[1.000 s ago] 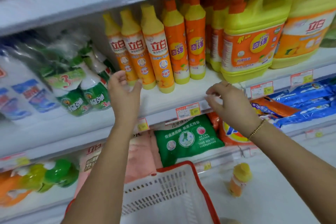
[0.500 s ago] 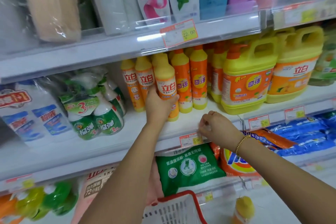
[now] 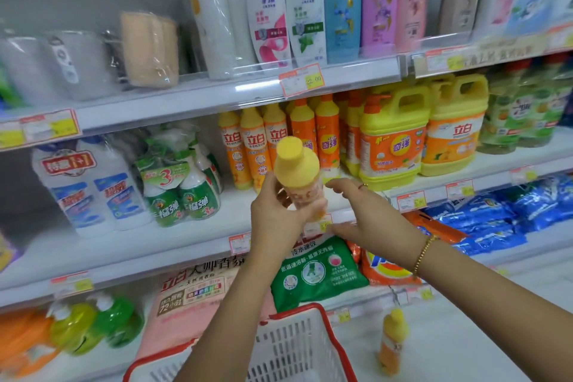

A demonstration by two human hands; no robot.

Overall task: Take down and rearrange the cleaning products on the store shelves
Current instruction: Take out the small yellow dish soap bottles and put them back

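Yellow-capped bottle (image 3: 297,170) gripped by left hand (image 3: 276,217) (tilted).

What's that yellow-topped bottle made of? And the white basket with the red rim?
The bottle in the left hand looks like smooth opaque plastic: evenly coloured yellow top, moulded neck. The basket looks like hard plastic too, judging by its regular white grid of slots and red rim.

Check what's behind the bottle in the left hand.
Behind the bottle gripped by the left hand stand orange dish-soap bottles on the middle shelf. It hides some of their lower halves.
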